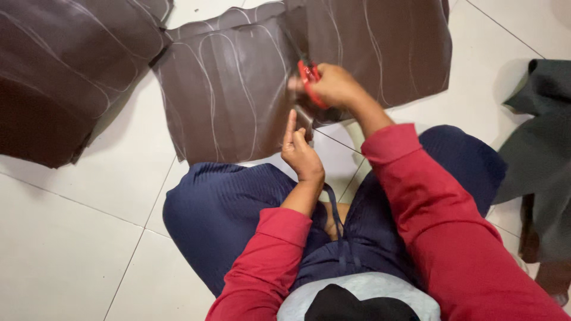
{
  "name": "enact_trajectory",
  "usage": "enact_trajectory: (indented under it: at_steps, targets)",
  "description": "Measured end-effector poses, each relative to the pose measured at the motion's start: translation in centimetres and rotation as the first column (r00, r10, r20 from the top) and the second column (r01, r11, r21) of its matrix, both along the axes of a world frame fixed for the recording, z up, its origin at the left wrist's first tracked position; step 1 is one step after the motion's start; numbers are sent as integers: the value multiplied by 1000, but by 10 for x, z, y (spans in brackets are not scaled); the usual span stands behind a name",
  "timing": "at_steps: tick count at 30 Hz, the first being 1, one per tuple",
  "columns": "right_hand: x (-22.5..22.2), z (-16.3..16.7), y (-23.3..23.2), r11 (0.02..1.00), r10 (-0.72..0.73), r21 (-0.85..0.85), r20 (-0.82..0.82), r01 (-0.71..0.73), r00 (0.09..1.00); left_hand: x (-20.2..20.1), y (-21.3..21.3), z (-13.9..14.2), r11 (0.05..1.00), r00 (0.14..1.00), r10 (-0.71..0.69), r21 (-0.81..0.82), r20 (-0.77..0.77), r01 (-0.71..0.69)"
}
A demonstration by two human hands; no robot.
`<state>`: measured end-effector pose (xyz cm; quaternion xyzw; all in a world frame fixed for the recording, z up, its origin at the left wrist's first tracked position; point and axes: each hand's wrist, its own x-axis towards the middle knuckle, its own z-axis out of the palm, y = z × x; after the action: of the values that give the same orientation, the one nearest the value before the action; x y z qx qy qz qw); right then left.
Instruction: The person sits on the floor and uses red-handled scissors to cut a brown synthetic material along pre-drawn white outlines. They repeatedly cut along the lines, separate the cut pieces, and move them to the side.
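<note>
A floor [71, 255] of large, glossy white tiles with thin dark grout lines fills the scene, evenly lit, with soft shadows across it.

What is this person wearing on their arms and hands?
Both arms are in long red sleeves, pushed up a little so the wrists and part of the forearms are bare. The left hand and right hand are bare too: no gloves, and no rings, watch or bracelets that I can make out.

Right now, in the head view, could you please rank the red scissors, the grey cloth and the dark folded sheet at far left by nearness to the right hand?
From the right hand:
1. Red scissors, in its grip.
2. Grey cloth, on the right.
3. Dark folded sheet, far left.
</note>
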<state>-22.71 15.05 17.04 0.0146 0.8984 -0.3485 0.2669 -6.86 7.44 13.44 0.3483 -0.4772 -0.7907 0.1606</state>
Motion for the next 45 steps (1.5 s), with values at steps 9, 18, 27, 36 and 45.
enact_trajectory:
  at_steps: [9,18,27,36,45]
  targets:
    - [-5,11,70,971,-205,-195,-366,141,908,-2,2,28,751,759,-648,215,61,624]
    - [-15,20,255,955,-188,69,-611,288,769,-28,-17,5,489,850,-431,-713,303,502]
    - [-21,-55,294,878,-382,-26,-638,477,669,-86,21,0,419,854,-156,-749,497,513]
    - [-34,-60,292,837,-538,-369,-694,405,478,-119,65,-11,719,873,-132,-560,470,411]
    - [-33,-54,291,583,-809,-677,-429,450,402,-168,71,-14,573,812,-392,-576,432,583]
